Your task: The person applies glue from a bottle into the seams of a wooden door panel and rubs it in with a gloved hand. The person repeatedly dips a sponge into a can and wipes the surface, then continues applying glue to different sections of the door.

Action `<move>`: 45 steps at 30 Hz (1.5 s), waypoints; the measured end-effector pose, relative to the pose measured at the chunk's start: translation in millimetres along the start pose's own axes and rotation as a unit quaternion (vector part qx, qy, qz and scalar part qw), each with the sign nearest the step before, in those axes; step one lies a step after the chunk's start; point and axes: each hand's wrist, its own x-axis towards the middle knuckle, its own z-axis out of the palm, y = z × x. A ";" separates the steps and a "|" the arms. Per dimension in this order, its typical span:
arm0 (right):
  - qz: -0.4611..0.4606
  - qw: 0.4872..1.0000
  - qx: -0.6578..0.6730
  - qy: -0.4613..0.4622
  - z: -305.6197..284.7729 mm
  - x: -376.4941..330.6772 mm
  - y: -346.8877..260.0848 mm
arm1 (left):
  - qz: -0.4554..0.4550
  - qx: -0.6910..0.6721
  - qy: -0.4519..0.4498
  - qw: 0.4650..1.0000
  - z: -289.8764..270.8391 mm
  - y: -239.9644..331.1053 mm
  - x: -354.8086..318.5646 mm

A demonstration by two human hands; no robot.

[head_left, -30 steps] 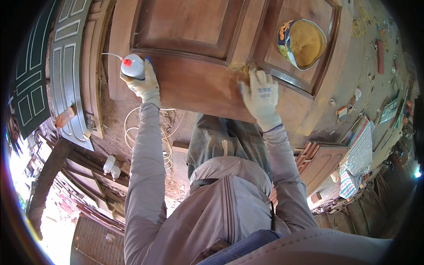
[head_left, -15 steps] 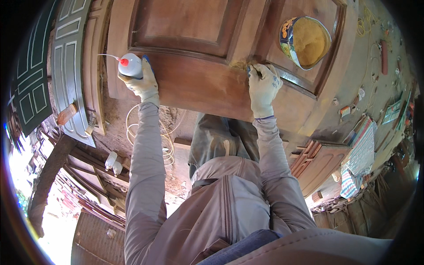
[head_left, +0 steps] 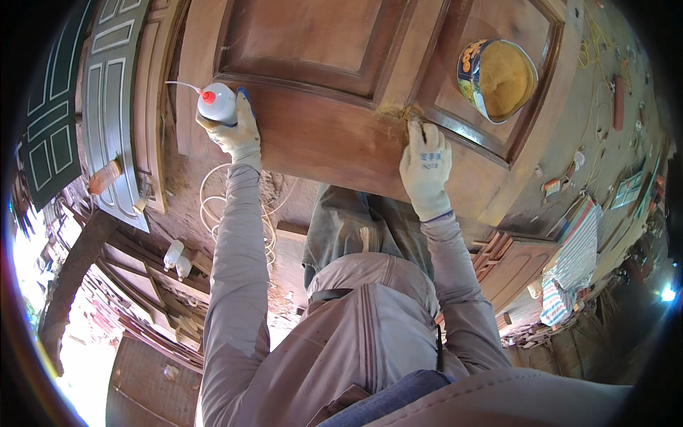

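A brown panelled wooden door (head_left: 306, 117) lies flat in front of me. My left hand (head_left: 242, 135), in a white work glove, is closed around a white squeeze bottle (head_left: 222, 105) with a red cap and a long thin spout pointing left. My right hand (head_left: 427, 164), gloved too, rests at the door's joint between the two panels, its fingers curled together and pointing down at the wood. Whatever they pinch is hidden. Fine brown sawdust (head_left: 400, 112) lies at those fingertips. On the right panel stands a cut-open printed pouch-like container (head_left: 466, 67) filled with tan sawdust (head_left: 504, 78).
Grey-green door leaves (head_left: 110, 92) stand at the left, beside a brown one. A pale hose (head_left: 206, 206) coils on the ground below the door. White bottles (head_left: 173, 254) lie at lower left. Stacked wooden panels (head_left: 519, 263) and a striped sheet (head_left: 573, 249) are at right.
My right hand has turned so that the back of its glove shows, and its fingertips have moved slightly right and down. The left hand still grips the squeeze bottle. The view has shifted a little.
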 end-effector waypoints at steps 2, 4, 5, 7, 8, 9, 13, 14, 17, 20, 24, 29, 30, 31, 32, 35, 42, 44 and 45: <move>0.016 0.998 0.048 0.025 1.2 6.8 4.1 | -0.022 0.000 -0.005 1.000 0.5 2.6 5.2; -0.002 0.994 0.067 0.083 8.1 17.6 8.7 | -0.032 -0.009 -0.006 0.999 3.8 3.3 13.8; -0.007 0.995 0.063 0.074 9.8 19.9 8.9 | -0.030 -0.018 -0.006 0.999 5.6 0.1 22.7; -0.018 0.997 0.056 0.057 10.0 21.3 9.9 | -0.023 -0.049 -0.006 0.999 7.1 -3.9 27.6; -0.032 0.996 0.053 0.056 8.2 19.7 11.3 | -0.018 -0.073 -0.006 0.997 8.3 -3.1 27.9; -0.046 0.996 0.051 0.056 5.5 16.9 13.1 | -0.013 -0.096 -0.005 0.995 9.4 -2.3 28.4; 0.010 0.994 0.100 0.045 0.8 16.5 30.5 | -0.020 -0.041 -0.002 0.999 8.7 6.0 26.9; 0.026 0.991 0.121 0.055 -0.5 20.3 31.9 | -0.018 -0.033 -0.001 0.999 8.5 2.3 26.8; -0.060 0.992 0.079 0.075 -2.8 35.1 23.3 | -0.013 -0.051 0.002 0.999 11.7 -2.2 28.0; -0.077 0.996 0.042 0.031 -5.7 20.7 25.1 | -0.012 -0.022 -0.005 1.000 9.6 3.9 26.4; -0.038 0.995 0.068 0.057 -17.5 26.9 37.3 | -0.049 -0.039 -0.004 0.998 7.2 13.5 23.5; -0.028 0.985 0.133 0.104 7.0 36.3 21.4 | -0.029 -0.013 -0.002 0.999 8.8 8.9 25.4; -0.020 0.984 0.140 0.107 10.7 33.1 17.5 | -0.018 0.013 0.000 1.000 8.4 7.5 26.4; -0.012 0.983 0.147 0.109 12.6 30.4 15.6 | -0.014 -0.011 -0.001 1.000 9.4 6.5 28.5; -0.023 0.986 0.140 0.093 12.3 27.7 16.4 | -0.013 -0.033 -0.001 0.999 10.7 5.5 28.2; -0.039 0.994 0.097 0.022 2.3 30.8 23.6 | -0.015 -0.045 0.002 0.999 9.1 7.4 27.1; 0.020 0.994 0.104 0.026 0.1 38.7 42.6 | 0.018 -0.002 0.006 1.000 9.0 -0.4 29.6; 0.017 0.992 0.128 0.007 7.0 36.9 40.4 | -0.009 -0.051 0.007 0.999 10.4 5.3 29.3; 0.021 0.992 0.123 0.000 8.8 37.2 41.9 | -0.022 -0.075 0.008 0.997 10.9 7.5 28.6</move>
